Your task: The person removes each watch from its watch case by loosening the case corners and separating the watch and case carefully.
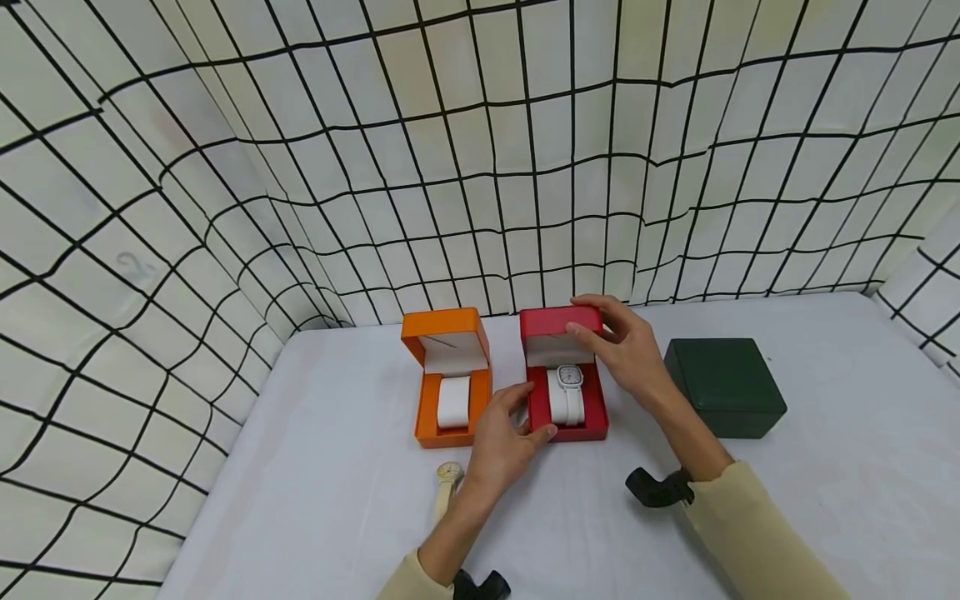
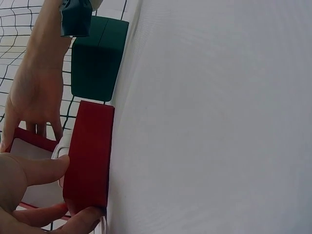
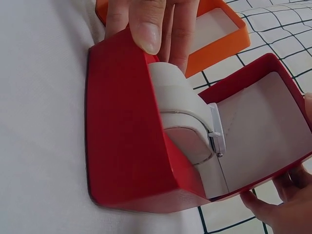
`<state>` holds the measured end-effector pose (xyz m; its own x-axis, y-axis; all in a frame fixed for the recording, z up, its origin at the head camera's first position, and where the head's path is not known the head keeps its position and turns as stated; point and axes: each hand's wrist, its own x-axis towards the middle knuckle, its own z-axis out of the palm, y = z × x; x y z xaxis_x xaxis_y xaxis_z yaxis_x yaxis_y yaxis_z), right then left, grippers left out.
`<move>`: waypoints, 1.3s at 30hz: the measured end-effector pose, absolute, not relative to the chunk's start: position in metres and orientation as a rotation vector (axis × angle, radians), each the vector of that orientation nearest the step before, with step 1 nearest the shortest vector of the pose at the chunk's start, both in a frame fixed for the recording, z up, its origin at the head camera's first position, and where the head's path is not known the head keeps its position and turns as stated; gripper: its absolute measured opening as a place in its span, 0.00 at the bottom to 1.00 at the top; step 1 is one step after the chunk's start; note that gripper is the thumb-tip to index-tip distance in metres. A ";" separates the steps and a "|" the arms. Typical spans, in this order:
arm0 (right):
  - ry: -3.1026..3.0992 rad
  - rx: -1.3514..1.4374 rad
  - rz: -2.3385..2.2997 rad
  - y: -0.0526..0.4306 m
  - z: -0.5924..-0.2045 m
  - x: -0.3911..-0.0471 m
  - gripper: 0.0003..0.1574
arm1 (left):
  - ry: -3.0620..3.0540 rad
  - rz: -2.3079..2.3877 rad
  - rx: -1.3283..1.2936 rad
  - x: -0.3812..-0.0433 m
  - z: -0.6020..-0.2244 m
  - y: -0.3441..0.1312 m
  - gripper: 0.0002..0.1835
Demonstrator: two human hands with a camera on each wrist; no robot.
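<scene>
The left hand (image 1: 506, 442) is gripping the lower part of the red watch box (image 1: 593, 402) on the white-covered table (image 1: 337, 458); the right hand (image 1: 633, 354), apart from it, is pinching the raised lid (image 1: 557, 320) (thumb nearer, fingers towards the back). Inside, a white wristwatch (image 1: 570, 379) is encircling a white cushion (image 1: 556, 402). The hands are seemingly preparing the lid's closing; the next move would be calling for a forward swing, left fingers clear.
</scene>
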<state>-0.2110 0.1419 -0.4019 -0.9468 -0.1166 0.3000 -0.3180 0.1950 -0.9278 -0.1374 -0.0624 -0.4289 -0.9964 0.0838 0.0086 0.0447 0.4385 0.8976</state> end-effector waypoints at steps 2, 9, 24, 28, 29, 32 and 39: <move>-2.304 0.419 1.854 0.142 -0.402 -0.212 0.30 | 2.626 1.648 0.110 -0.137 -0.429 -0.063 0.36; -2.304 0.407 1.879 0.138 -0.402 -0.214 0.30 | 2.632 1.646 0.096 -0.135 -0.430 -0.065 0.36; -2.351 0.346 1.845 0.136 -0.398 -0.220 0.31 | 2.633 1.642 0.101 -0.137 -0.428 -0.065 0.36; -2.376 0.328 1.817 0.137 -0.398 -0.221 0.31 | 2.638 1.640 0.100 -0.137 -0.428 -0.064 0.36; -2.379 0.325 1.816 0.137 -0.397 -0.221 0.31 | 2.639 1.639 0.102 -0.137 -0.428 -0.064 0.36; -2.382 0.314 1.815 0.137 -0.396 -0.219 0.32 | 2.639 1.639 0.105 -0.137 -0.429 -0.063 0.36; -2.394 0.256 1.795 0.135 -0.395 -0.213 0.37 | 2.646 1.634 0.106 -0.138 -0.428 -0.062 0.35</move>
